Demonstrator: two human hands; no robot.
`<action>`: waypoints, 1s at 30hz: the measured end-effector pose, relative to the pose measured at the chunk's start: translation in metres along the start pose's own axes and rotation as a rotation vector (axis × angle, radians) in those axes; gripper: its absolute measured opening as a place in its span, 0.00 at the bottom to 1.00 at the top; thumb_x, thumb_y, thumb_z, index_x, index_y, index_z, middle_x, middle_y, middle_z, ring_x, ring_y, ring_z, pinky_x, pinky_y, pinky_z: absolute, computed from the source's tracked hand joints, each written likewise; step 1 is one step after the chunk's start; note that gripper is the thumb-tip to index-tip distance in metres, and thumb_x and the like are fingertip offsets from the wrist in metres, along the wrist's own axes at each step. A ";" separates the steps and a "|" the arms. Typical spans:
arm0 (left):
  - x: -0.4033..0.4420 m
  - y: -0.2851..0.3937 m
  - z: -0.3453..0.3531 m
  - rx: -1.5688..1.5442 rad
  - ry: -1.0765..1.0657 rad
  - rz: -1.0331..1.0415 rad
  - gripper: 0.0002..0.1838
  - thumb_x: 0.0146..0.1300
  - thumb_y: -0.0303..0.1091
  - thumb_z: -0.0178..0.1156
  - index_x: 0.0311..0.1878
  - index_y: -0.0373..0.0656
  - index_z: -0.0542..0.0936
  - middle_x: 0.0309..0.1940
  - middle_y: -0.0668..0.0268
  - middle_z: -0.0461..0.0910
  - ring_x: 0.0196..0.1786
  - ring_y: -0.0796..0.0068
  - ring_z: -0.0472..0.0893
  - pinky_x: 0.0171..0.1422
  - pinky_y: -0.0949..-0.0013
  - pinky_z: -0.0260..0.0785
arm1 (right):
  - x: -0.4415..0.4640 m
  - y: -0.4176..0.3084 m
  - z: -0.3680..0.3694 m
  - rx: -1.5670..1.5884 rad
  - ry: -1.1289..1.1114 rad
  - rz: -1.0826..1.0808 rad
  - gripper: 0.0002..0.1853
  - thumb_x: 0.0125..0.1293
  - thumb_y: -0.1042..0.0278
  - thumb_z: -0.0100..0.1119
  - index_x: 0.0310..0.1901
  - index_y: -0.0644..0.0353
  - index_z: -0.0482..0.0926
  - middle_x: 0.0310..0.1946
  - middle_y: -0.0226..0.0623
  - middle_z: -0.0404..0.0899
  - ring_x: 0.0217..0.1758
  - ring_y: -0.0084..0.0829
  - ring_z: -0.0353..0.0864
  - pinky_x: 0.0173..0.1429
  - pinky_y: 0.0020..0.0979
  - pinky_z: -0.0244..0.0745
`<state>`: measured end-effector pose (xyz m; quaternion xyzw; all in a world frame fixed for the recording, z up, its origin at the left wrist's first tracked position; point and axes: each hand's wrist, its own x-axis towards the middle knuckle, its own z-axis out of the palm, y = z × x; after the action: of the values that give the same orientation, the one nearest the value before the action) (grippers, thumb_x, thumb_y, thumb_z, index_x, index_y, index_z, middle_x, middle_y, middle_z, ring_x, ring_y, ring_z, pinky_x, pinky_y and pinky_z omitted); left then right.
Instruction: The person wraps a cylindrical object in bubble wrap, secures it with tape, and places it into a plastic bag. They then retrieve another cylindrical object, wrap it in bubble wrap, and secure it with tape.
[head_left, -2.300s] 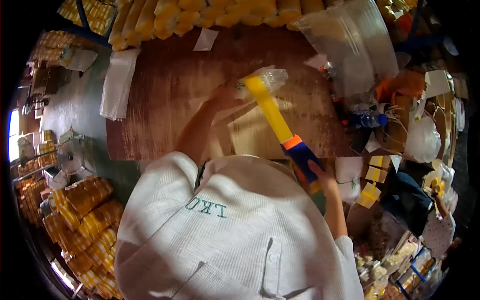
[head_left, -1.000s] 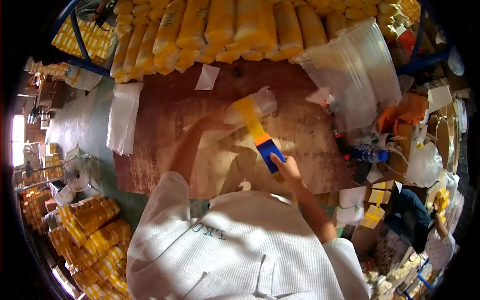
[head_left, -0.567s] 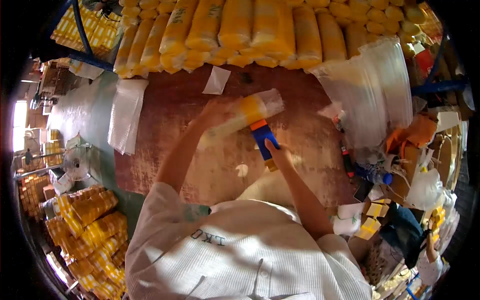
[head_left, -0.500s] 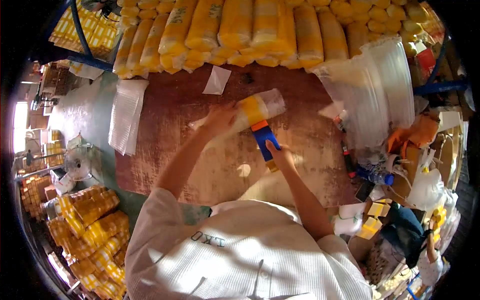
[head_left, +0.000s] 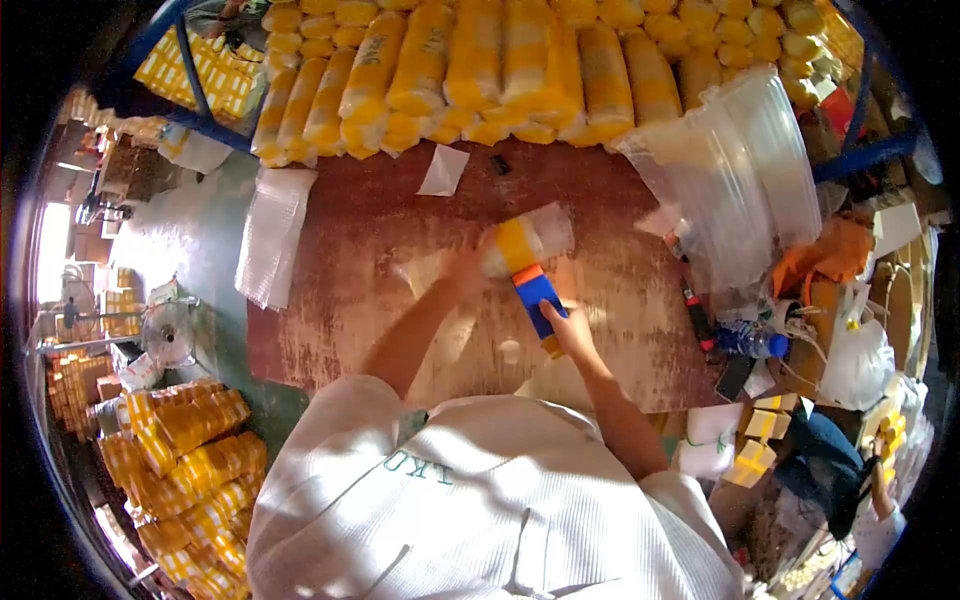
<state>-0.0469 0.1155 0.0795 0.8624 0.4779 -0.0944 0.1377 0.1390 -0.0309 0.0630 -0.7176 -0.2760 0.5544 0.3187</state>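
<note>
A roll-shaped package in clear plastic wrap (head_left: 552, 226) lies across the middle of the table, with a band of yellow tape around it. My left hand (head_left: 468, 270) is at its left end, pressing or gripping it; motion blurs the fingers. In my right hand (head_left: 570, 326) is a blue tape dispenser (head_left: 535, 298) with an orange head. The fingers are wrapped around its body, and the head meets the package's near side at the yellow band. Part of the package is hidden behind my left hand.
Yellow-taped rolls (head_left: 480, 55) are stacked along the table's far edge. Bubble wrap (head_left: 272, 238) lies at the left, clear plastic sheeting (head_left: 735, 165) at the right. A cutter (head_left: 697, 315) and a bottle (head_left: 750, 340) lie on the right. Another person (head_left: 870, 520) is at lower right.
My left hand has shifted right along the package, and its fingers are now blurred. The package and tape dispenser sit slightly lower in view. The dispenser remains in my right hand.
</note>
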 end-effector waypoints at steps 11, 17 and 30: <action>-0.127 0.044 0.017 -0.282 -0.050 -0.078 0.56 0.42 0.53 0.66 0.69 0.41 0.46 0.56 0.44 0.66 0.57 0.46 0.69 0.63 0.52 0.60 | -0.105 0.026 -0.028 -0.142 -0.147 0.012 0.31 0.55 0.41 0.59 0.32 0.73 0.78 0.20 0.40 0.74 0.27 0.28 0.74 0.35 0.33 0.70; -0.155 0.005 0.101 -0.586 -0.080 0.033 0.54 0.41 0.56 0.66 0.67 0.37 0.52 0.60 0.43 0.63 0.62 0.49 0.65 0.64 0.57 0.59 | -0.125 0.032 -0.034 -0.449 -0.099 -0.015 0.29 0.50 0.42 0.64 0.29 0.69 0.79 0.24 0.44 0.78 0.31 0.32 0.79 0.35 0.37 0.71; -0.159 -0.068 0.095 -0.452 0.060 -0.291 0.48 0.48 0.58 0.62 0.67 0.41 0.55 0.62 0.46 0.60 0.64 0.48 0.62 0.64 0.54 0.59 | -0.069 -0.019 0.063 -0.445 -0.231 -0.286 0.37 0.51 0.31 0.55 0.27 0.69 0.79 0.22 0.46 0.78 0.29 0.41 0.80 0.35 0.37 0.73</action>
<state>-0.1912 -0.0083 0.0262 0.7343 0.6098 0.0217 0.2974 0.0613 -0.0607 0.1091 -0.6559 -0.5235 0.5077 0.1949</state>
